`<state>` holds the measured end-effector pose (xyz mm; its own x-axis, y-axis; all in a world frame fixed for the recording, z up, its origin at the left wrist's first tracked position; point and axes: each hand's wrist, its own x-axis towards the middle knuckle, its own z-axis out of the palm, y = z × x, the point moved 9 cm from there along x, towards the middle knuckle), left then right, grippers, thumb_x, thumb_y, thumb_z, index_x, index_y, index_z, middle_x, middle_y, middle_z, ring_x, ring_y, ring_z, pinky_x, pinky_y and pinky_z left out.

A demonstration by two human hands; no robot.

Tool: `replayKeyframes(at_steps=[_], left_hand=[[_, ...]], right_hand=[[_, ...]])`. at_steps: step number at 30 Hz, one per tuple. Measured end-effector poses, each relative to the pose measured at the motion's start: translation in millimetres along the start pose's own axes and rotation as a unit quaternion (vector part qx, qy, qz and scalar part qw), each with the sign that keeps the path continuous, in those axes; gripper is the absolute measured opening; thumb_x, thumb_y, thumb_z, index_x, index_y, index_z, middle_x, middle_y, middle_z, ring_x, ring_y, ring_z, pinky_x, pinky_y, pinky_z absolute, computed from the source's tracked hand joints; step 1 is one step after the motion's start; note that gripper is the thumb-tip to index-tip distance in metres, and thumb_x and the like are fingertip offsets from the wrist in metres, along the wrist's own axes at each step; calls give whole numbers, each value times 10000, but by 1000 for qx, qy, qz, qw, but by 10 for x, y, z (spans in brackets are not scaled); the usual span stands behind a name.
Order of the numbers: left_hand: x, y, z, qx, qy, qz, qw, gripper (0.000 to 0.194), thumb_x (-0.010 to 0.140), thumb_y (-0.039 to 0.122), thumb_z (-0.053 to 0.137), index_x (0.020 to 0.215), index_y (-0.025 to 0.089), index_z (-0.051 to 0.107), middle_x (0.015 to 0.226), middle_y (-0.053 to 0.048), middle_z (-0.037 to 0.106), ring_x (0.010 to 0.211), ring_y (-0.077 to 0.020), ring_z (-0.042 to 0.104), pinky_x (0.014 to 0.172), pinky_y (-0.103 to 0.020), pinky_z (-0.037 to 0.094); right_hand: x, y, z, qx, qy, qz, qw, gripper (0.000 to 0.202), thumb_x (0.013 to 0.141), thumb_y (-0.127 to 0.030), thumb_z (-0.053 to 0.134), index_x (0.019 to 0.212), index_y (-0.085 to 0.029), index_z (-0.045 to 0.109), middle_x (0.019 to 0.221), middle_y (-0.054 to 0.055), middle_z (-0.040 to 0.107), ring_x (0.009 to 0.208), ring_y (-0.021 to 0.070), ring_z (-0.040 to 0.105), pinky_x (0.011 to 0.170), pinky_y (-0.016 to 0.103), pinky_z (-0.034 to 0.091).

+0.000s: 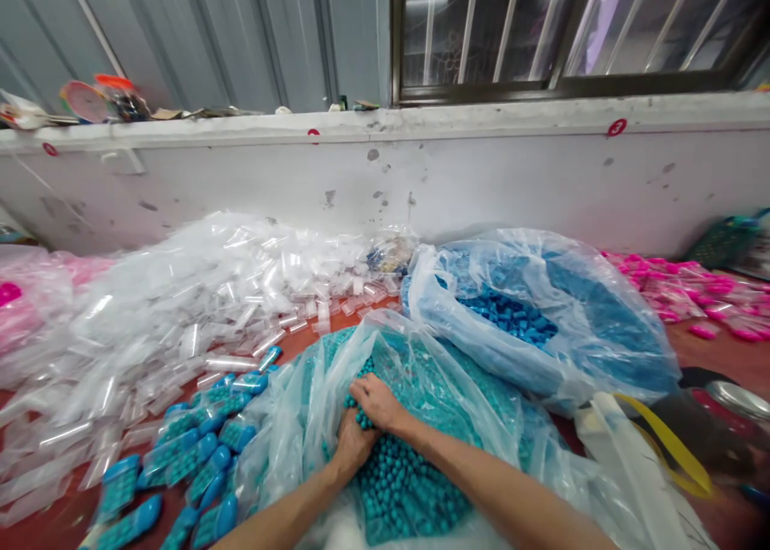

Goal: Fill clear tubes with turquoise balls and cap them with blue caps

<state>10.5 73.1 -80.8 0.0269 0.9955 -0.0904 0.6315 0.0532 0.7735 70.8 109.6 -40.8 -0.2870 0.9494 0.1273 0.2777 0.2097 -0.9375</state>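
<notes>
A large clear plastic bag [313, 406] full of small round teal beads [409, 486] lies right in front of me. Both hands are inside its opening, close together above the beads. My right hand [374, 402] is curled over some beads, which show at its fingertips and under its palm. Below and against it, my left hand [354, 442] is closed; its fingers are mostly hidden, so what it grips cannot be made out. Left of the bag lie several clear tubes with blue caps [186, 454], filled with teal beads.
A broad heap of clear plastic tubes [192, 285] covers the left of the red table. Behind the bead bag, another bag [601, 309] holds blue caps [511, 317]. Pink pieces [674, 293] lie far right. A white bag with a yellow strap [667, 446] stands nearer. A wall closes the back.
</notes>
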Motion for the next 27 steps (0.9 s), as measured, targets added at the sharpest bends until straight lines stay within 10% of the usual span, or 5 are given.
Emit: replayKeyframes(at_steps=[5, 10, 27], left_hand=[[-71, 154, -2, -113, -52, 85, 989, 815, 606, 256, 664, 1314, 237, 260, 1211, -45, 525, 1139, -220, 469, 1020, -361, 327], [-82, 120, 16, -156, -87, 49, 983, 1015, 516, 204, 717, 1334, 180, 116, 1336, -113, 381, 1197, -223, 403, 1013, -312, 311], [-125, 23, -157, -164, -171, 2, 972, 737, 605, 338, 646, 1249, 120, 362, 1272, -91, 461, 1190, -231, 396, 1000, -317, 310]], right_hand=[[39, 262, -161, 68, 17, 58, 996, 633, 912, -436, 47, 995, -200, 629, 861, 71, 670, 799, 207, 622, 720, 354, 483], [-90, 304, -232, 81, 89, 73, 990, 537, 884, -506, 219, 903, -202, 662, 858, 80, 673, 855, 224, 614, 807, 361, 467], [-437, -147, -119, -39, -161, -59, 985, 388, 762, -181, 489, 1141, -200, 570, 1194, 65, 555, 1118, 220, 478, 994, 402, 316]])
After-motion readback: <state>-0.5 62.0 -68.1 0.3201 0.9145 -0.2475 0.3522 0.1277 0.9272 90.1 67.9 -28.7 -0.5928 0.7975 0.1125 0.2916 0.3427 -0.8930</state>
